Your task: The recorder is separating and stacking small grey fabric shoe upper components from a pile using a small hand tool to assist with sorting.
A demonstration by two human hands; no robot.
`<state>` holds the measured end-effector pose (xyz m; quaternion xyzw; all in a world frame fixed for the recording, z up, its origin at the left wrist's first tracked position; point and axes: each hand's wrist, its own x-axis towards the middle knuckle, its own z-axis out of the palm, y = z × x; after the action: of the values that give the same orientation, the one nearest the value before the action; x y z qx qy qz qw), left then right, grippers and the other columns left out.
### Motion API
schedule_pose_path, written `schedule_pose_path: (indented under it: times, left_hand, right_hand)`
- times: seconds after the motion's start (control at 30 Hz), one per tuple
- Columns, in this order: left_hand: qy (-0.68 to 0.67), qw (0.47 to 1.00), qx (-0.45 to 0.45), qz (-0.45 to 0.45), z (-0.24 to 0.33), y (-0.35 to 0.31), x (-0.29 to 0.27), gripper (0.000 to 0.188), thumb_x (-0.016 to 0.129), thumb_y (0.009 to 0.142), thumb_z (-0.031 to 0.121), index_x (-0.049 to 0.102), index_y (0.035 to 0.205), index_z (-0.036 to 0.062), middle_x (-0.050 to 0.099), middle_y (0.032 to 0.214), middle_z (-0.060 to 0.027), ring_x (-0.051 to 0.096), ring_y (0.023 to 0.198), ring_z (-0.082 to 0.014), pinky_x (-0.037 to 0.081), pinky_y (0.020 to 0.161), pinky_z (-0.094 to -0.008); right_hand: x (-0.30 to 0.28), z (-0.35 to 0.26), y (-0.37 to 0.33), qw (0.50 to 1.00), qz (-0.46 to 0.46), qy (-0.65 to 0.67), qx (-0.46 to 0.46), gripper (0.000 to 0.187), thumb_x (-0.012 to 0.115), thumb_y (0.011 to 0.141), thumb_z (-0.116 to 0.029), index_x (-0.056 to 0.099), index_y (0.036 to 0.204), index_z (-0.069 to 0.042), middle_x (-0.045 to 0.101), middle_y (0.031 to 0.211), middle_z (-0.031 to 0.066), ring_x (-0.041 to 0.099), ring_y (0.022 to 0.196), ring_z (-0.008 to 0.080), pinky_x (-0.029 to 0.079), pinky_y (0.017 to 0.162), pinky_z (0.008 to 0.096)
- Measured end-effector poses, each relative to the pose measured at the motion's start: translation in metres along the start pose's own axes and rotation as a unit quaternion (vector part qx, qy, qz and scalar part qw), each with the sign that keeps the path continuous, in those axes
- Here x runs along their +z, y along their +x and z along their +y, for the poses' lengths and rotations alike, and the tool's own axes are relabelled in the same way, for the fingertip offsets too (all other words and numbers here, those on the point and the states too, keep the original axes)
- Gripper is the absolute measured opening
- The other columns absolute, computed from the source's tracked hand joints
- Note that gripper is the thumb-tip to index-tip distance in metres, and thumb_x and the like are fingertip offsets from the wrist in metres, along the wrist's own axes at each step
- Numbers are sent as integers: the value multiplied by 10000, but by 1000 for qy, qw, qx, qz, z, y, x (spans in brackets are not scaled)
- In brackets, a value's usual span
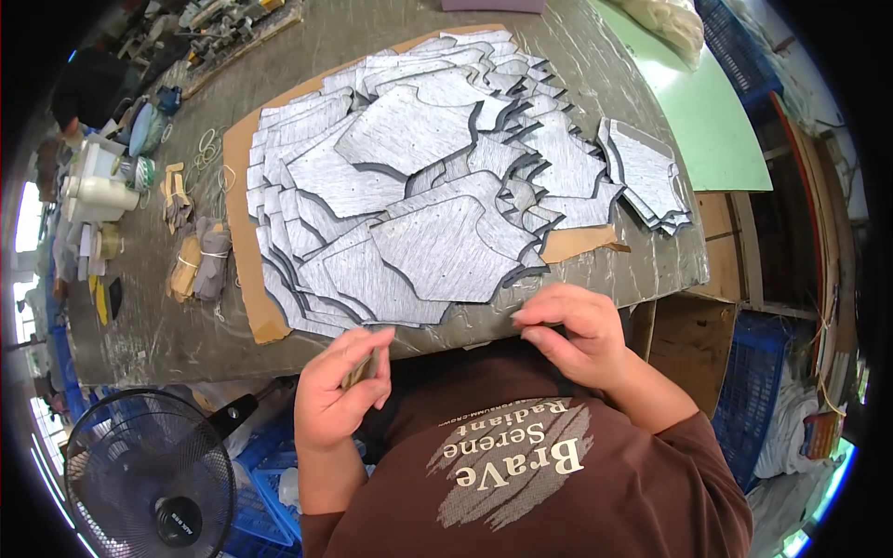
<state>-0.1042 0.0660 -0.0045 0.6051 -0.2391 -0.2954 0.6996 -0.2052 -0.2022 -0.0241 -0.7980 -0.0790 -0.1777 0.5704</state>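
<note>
1. Left hand [340, 386]: anything inside its curled fingers is too small to tell.
2. Well beyond right hand [579, 337]: purple thing [493, 5], cut off above.
3. Left of left hand: fan [149, 479], cut off below.

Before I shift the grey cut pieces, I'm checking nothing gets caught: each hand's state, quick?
Left hand: loosely curled; whether it holds anything cannot be told.
Right hand: partly open, loosely bent, nothing visibly held.
</note>
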Motion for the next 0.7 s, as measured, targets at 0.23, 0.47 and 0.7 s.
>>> schedule_pose_path:
  times: [0.23,0.47,0.7]
  left_hand:
    - [320,934,149,-57,17,64,28,631,709,701,-79,542,1287,86,487,925,-73,515,764,-181,448,604,-267]
    - [351,926,137,-23,13,73,23,528,731,747,89,577,1252,77,525,905,-56,494,710,-157,429,623,-254]
    - [320,935,136,-71,22,81,19,645,709,704,-64,528,1304,89,503,919,-75,539,757,-198,474,618,-272]
  right_hand:
    - [22,-15,60,981,-87,105,135,101,665,768,16,651,857,-29,627,739,81,603,644,215,469,567,297]
    - [25,-5,78,988,-86,75,103,88,684,753,1,601,758,-31,593,689,70,575,609,216,449,541,302]
    - [22,-6,86,975,-101,147,129,90,610,773,47,568,742,-27,566,673,32,532,585,107,418,515,261]
